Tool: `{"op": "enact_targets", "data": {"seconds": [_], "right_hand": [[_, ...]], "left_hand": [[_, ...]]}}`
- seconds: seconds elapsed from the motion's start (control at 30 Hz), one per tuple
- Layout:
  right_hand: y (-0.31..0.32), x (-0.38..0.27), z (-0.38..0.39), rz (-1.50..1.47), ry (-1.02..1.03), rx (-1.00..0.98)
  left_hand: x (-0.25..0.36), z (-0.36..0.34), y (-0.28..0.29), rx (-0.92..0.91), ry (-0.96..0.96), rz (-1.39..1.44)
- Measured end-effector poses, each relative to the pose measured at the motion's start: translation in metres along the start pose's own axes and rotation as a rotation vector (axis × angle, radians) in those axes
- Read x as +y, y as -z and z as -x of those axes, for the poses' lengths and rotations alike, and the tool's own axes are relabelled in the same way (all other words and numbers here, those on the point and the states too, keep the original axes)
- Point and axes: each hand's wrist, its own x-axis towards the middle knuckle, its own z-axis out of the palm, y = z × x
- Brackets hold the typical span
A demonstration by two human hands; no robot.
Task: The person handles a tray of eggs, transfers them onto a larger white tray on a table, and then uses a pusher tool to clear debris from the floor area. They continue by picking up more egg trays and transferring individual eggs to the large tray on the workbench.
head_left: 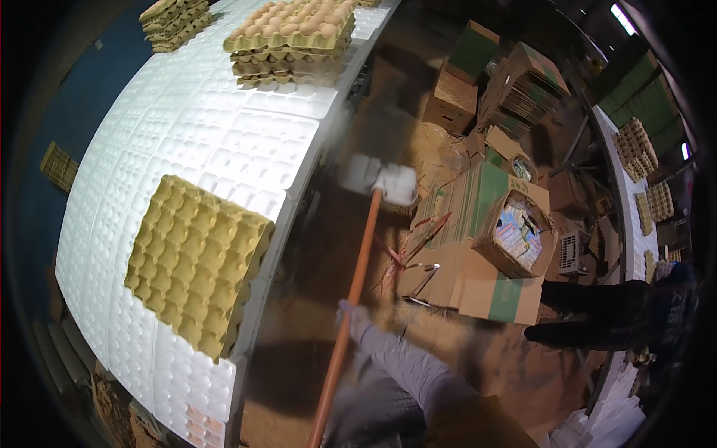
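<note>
My right hand [353, 319], in a light glove, is closed around the long orange handle [367, 243] of a floor tool, which runs up from the lower edge. Its white head [392, 181] is on the dusty floor, slightly blurred. Left of the handle is a long bed of white moulded trays [187, 392], carrying a yellow empty egg tray [196, 261] and a stack of egg trays topped with brown eggs [290, 39]. My left hand is out of view.
Flattened cardboard [452, 254], a box with colourful contents [514, 233], stacked cartons [523, 89] and a grey crate [573, 257] lie to the right. A person in dark clothes [635, 313] is by a second white-topped bench [620, 160] at the far right.
</note>
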Motion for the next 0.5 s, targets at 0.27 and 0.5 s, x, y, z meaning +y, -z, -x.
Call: {"op": "enact_targets", "data": {"seconds": [0.27,0.5], "right_hand": [[0.023,-0.372,-0.193,0.228,0.694,0.295],[0.122,-0.401,-0.227,0.045,0.537,0.302]], "left_hand": [[0.252,-0.056,-0.010,-0.032,-0.213,-0.057],[0.307,-0.094,-0.024,0.068,-0.348,-0.323]]}}
